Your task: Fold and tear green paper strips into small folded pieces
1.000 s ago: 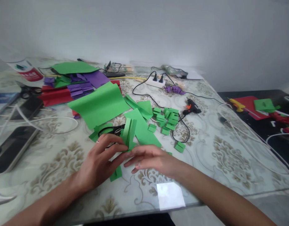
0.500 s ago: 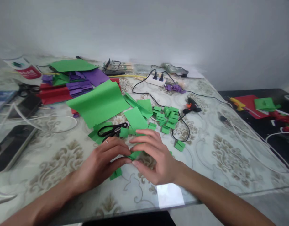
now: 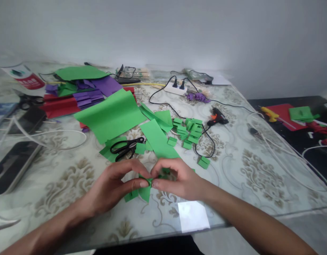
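Between my hands is a small folded piece of green paper (image 3: 145, 193). My left hand (image 3: 121, 182) pinches it between thumb and forefinger, and my right hand (image 3: 176, 179) pinches its right edge, with both sets of fingertips meeting. Another green scrap (image 3: 131, 196) lies on the table beneath my left fingers. Just beyond my left hand rest black-handled scissors (image 3: 127, 147) by small green pieces. A flat green strip (image 3: 158, 138) lies past my fingertips. To its right is a pile of small folded green pieces (image 3: 188, 131).
A large green sheet (image 3: 110, 115) covers red and purple papers at the left. A phone (image 3: 16, 166) and white cable are at the left edge. At the right is a black glue gun (image 3: 218, 117) with its cord looping toward a white power strip (image 3: 176, 89).
The upright folded green strip seen a second ago is now a smaller fold between my fingertips. My right hand has gone from spread fingers to a pinch.
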Demonstrator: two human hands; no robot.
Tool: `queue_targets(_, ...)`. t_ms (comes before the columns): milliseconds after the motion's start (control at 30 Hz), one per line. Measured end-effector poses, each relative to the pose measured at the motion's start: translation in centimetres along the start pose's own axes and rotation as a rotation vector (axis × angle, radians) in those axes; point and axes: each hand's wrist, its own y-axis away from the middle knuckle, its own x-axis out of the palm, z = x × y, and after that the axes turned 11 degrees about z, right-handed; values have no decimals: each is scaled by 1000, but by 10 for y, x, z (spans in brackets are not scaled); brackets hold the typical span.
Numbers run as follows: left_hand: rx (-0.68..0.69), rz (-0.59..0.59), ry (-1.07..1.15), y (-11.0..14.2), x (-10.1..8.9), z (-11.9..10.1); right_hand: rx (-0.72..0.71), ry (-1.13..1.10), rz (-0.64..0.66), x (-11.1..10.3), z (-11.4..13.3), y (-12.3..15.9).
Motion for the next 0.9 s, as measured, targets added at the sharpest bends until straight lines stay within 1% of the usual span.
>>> queue_targets(67,-9,22,66,0,0,0,19,-73,29,-1,0,-1)
queue_targets(133,-34,15,115,-1,0,1,32,-112,43,-1,-2,-1)
queue_targets(367,-79,-14,226,-2,3,4,62,-155,35,1,-3,-2)
queue_targets(500,-72,-42,244,-2,4,3,56,-123,13,2,-2,-1)
queue_targets(733,-40,-40,227,-3,4,0,58,-145,5,4,-3,-1)
queue_targets(900,-54,-41,216,-3,5,-5,41,-139,-9,5,-3,-1)
